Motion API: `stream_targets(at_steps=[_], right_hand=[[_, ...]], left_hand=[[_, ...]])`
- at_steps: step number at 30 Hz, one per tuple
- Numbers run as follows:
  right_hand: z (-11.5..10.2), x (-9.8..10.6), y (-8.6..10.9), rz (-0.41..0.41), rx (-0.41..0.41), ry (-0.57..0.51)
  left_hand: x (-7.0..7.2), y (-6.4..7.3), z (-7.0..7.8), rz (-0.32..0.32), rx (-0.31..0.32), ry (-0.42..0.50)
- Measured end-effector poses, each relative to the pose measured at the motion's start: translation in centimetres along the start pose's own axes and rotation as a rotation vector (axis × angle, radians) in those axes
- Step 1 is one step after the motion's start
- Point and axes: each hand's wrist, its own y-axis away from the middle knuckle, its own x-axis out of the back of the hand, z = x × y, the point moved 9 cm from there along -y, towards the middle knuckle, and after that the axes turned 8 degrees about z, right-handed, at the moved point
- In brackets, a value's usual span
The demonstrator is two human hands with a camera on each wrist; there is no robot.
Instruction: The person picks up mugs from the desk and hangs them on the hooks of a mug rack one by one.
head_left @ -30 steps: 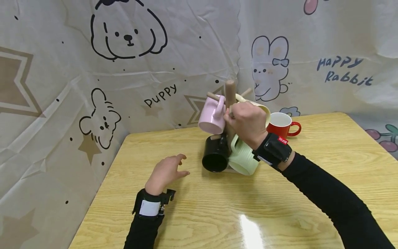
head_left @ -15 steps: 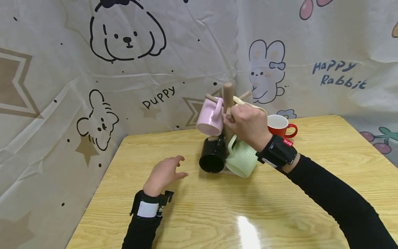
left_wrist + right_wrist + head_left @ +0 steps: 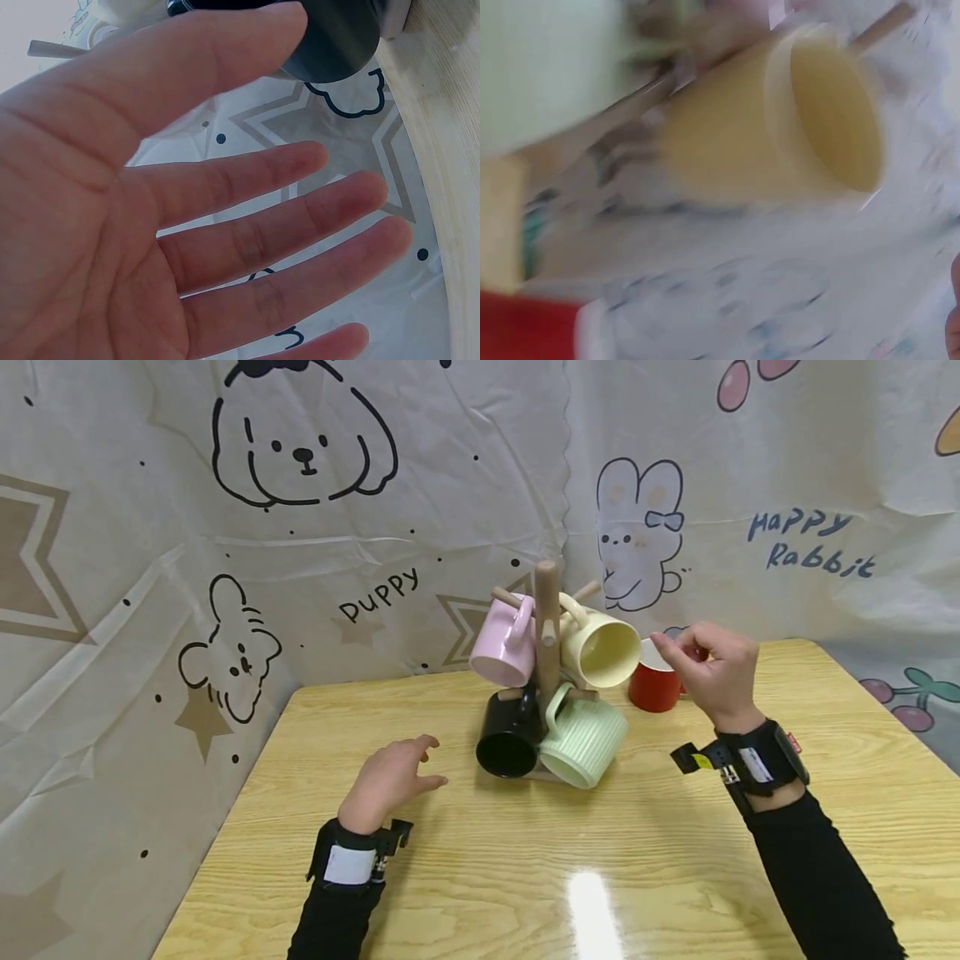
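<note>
A wooden mug tree [image 3: 547,602] stands mid-table, bearing a pink mug [image 3: 502,647], a cream-yellow mug [image 3: 602,647], a black mug [image 3: 507,745] and a pale green ribbed mug [image 3: 585,739]. Behind it to the right, a red mug [image 3: 653,687] with a white inside sits on the table. My right hand [image 3: 720,672] holds nothing and hovers in front of the red mug's handle side, thumb out to the left. The right wrist view is blurred, showing the yellow mug [image 3: 780,124]. My left hand [image 3: 225,225] has straight, spread fingers near the black mug, touching nothing.
The wooden table [image 3: 450,868] ends at a printed cloth backdrop [image 3: 480,460] behind and at the left. Several bare peg ends [image 3: 588,589] stick out from the stand.
My right hand has let go at the yellow mug, which hangs on the stand, and moved right to the red mug. The left hand stays nearly still.
</note>
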Motion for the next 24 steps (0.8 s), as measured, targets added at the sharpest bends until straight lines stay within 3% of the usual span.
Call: stream_targets(at_steps=[3, 6, 12, 19, 24], right_hand=[[3.9, 0.9, 2.3, -0.059, -0.12, 0.055], [6.9, 1.1, 4.9, -0.175, -0.204, 0.15], [10.5, 1.3, 8.4, -0.377, -0.308, 0.269], [12.8, 1.4, 8.6, -0.483, -0.411, 0.337], [15.0, 1.9, 8.0, -0.486, -0.512, 0.38]], left_hand=[[-0.1, 0.0, 0.0, -0.003, 0.005, -0.003], [-0.2, 0.0, 0.0, -0.007, 0.004, -0.009], [-0.3, -0.1, 0.2, -0.013, -0.005, -0.011], [-0.3, 0.0, 0.1, -0.009, -0.009, -0.017], [-0.2, 0.0, 0.1, -0.004, -0.012, -0.018]])
